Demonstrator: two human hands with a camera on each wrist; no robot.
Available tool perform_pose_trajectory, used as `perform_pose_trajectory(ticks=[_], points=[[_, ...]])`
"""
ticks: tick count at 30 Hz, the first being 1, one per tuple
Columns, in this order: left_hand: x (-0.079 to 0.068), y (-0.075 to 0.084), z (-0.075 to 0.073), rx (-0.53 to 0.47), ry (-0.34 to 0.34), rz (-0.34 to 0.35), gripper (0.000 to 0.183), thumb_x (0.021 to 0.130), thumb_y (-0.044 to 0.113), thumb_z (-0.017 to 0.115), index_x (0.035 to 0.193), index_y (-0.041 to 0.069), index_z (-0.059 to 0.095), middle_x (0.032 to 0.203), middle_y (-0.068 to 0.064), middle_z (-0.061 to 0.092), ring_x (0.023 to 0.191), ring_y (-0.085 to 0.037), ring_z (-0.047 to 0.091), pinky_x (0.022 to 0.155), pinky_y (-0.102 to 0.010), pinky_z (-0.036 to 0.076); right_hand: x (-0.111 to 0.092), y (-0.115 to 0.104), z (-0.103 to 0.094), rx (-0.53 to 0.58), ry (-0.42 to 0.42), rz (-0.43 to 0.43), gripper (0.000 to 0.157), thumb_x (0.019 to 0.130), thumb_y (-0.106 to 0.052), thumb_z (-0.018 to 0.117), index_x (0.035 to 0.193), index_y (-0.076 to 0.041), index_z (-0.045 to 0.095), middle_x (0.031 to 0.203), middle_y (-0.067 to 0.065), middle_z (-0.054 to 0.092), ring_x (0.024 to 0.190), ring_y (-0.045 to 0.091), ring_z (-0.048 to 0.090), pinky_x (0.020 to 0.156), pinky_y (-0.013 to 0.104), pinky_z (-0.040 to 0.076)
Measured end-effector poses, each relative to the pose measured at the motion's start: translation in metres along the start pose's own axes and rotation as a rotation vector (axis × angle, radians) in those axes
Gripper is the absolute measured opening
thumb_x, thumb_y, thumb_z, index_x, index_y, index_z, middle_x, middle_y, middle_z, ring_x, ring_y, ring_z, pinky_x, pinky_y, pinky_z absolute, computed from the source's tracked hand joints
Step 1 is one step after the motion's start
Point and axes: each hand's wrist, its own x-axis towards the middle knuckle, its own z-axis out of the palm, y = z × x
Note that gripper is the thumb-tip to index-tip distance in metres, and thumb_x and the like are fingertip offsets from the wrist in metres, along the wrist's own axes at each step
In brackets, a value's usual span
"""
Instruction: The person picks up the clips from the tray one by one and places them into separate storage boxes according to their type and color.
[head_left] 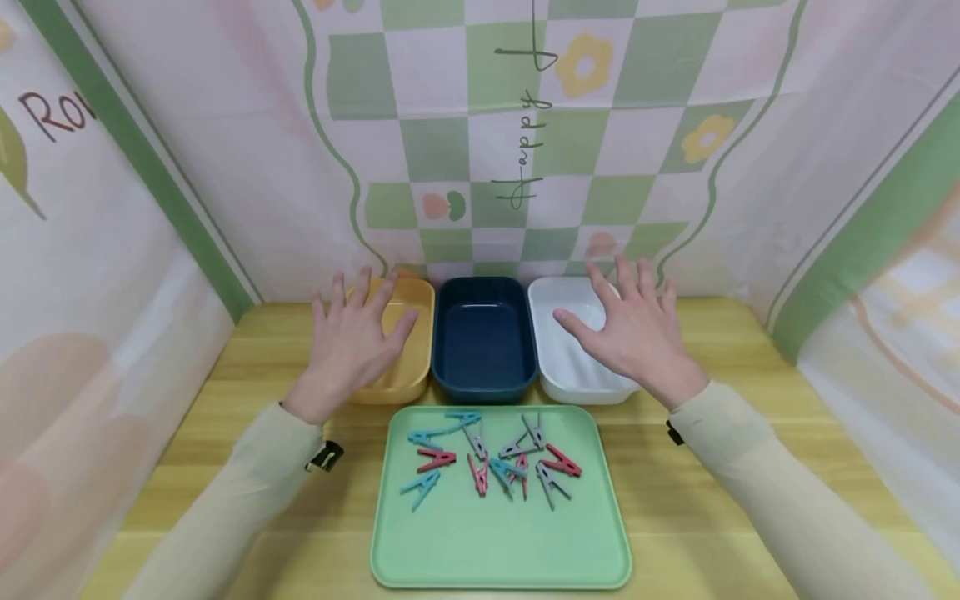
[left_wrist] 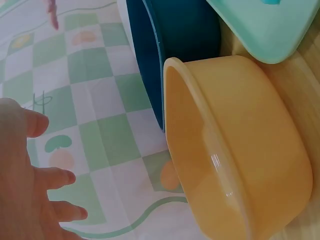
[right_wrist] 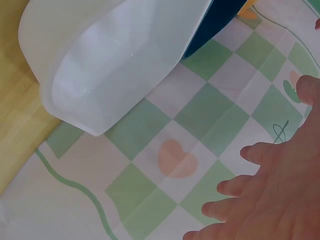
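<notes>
My left hand (head_left: 352, 342) hovers over the yellow bin (head_left: 408, 367), fingers spread, holding nothing. Above the white bin (head_left: 570, 367) is my right hand (head_left: 633, 329), its fingers also spread and nothing in them. Between these two bins stands a dark blue bin (head_left: 485, 342). A green tray (head_left: 495, 542) lies in front of the bins. Several clothespins are scattered over its far half, among them a blue clothespin (head_left: 422, 486), a red clothespin (head_left: 562, 461) and a grey clothespin (head_left: 552, 483). Both wrist views show the outstretched fingers apart from the bins.
The bins and tray sit on a wooden table (head_left: 262, 392). Behind them hangs a checkered cloth (head_left: 435, 150) with flowers and lettering. More cloth encloses the left and right sides. Each wrist wears a dark band.
</notes>
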Motion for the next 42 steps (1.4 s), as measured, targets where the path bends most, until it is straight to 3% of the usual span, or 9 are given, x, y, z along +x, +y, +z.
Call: perform_pose_trajectory(ticks=[12, 21, 28, 31, 36, 42], points=[[-0.004, 0.000, 0.007, -0.002, 0.006, 0.007, 0.075, 0.106, 0.065, 0.039, 0.165, 0.019, 0.038, 0.171, -0.019, 0.025, 0.153, -0.056, 0.015, 0.116, -0.082, 0.011, -0.007, 0.001, 0.004, 0.016, 0.025, -0.019, 0.101, 0.095, -0.084, 0.038, 0.169, -0.016, 0.026, 0.172, 0.028, 0.012, 0.156, 0.053, -0.002, 0.119, 0.078, -0.001], [-0.009, -0.001, 0.014, -0.021, 0.041, 0.014, 0.072, 0.106, 0.063, 0.042, 0.163, 0.019, 0.042, 0.167, -0.020, 0.034, 0.150, -0.052, 0.025, 0.116, -0.081, 0.016, -0.009, 0.000, 0.012, 0.040, 0.055, -0.045, 0.097, 0.098, -0.078, 0.042, 0.166, -0.011, 0.031, 0.170, 0.029, 0.017, 0.154, 0.054, 0.011, 0.119, 0.079, 0.003], [-0.016, 0.001, 0.021, -0.040, 0.010, 0.008, 0.070, 0.108, 0.061, 0.038, 0.164, 0.020, 0.040, 0.167, -0.022, 0.033, 0.151, -0.052, 0.025, 0.116, -0.080, 0.017, -0.019, 0.001, 0.019, 0.063, 0.074, -0.073, 0.093, 0.101, -0.071, 0.048, 0.163, -0.004, 0.034, 0.169, 0.030, 0.018, 0.153, 0.053, 0.015, 0.119, 0.077, 0.011], [-0.019, 0.001, 0.023, -0.044, 0.027, 0.010, 0.068, 0.109, 0.059, 0.038, 0.163, 0.018, 0.043, 0.165, -0.022, 0.037, 0.149, -0.051, 0.031, 0.115, -0.080, 0.021, -0.022, 0.001, 0.021, 0.087, 0.130, -0.107, 0.084, 0.101, -0.060, 0.057, 0.156, 0.002, 0.043, 0.164, 0.033, 0.031, 0.149, 0.053, 0.027, 0.120, 0.073, 0.019], [-0.022, 0.001, 0.024, -0.038, 0.061, 0.028, 0.065, 0.109, 0.054, 0.041, 0.159, 0.014, 0.048, 0.158, -0.024, 0.046, 0.141, -0.050, 0.041, 0.113, -0.077, 0.028, -0.027, 0.002, 0.026, 0.140, 0.299, -0.195, 0.058, 0.096, -0.038, 0.072, 0.130, 0.009, 0.066, 0.139, 0.032, 0.059, 0.129, 0.050, 0.052, 0.113, 0.065, 0.040], [-0.024, 0.001, 0.023, -0.029, 0.086, 0.045, 0.062, 0.109, 0.051, 0.043, 0.156, 0.012, 0.051, 0.150, -0.024, 0.053, 0.134, -0.048, 0.047, 0.109, -0.073, 0.035, -0.032, 0.000, 0.029, 0.174, 0.393, -0.245, 0.051, 0.091, -0.033, 0.075, 0.122, 0.007, 0.071, 0.128, 0.029, 0.066, 0.114, 0.049, 0.062, 0.098, 0.064, 0.052]])
